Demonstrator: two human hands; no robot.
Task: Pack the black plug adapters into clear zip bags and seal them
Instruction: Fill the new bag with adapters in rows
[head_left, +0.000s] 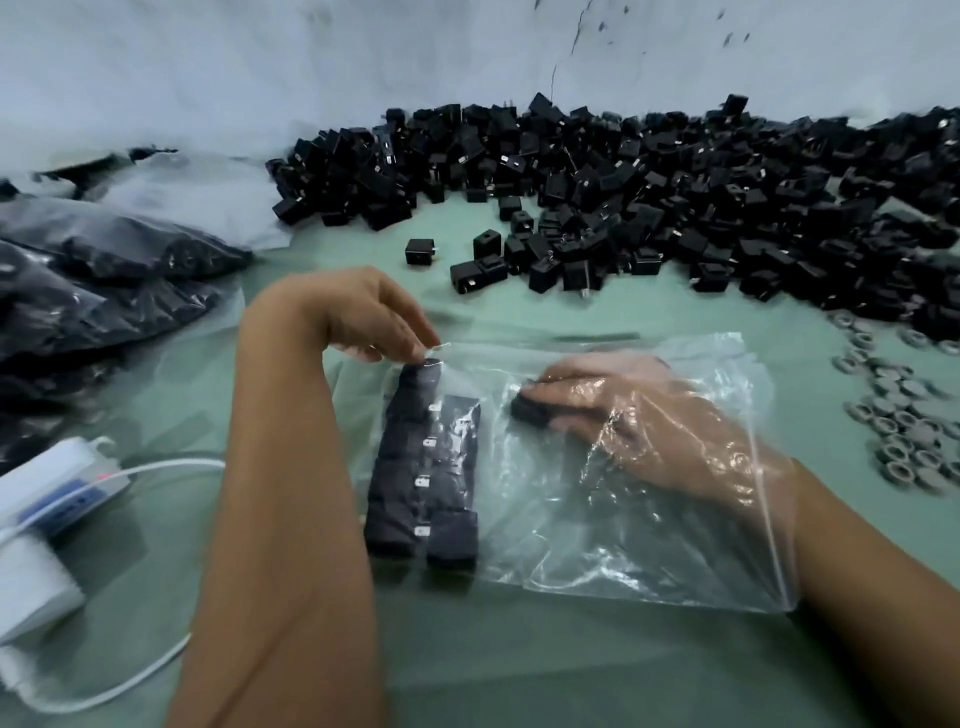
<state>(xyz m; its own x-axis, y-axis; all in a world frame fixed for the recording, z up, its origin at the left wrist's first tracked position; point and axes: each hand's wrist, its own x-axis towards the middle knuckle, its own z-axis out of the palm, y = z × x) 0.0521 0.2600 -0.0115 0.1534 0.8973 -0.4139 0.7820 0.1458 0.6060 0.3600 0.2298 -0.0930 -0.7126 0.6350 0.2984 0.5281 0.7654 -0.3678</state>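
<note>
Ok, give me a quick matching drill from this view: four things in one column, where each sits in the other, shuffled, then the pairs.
Things:
1. left hand
2. right hand
3. loose adapter pile
4. filled bags

Places:
A. heaped along the far wall
B. inside the clear zip bag, holding an adapter
C. stacked at the left of the table
D. pinching the zip bag's far corner

Pairs: 1-D, 2-B, 3-A, 4-C
</note>
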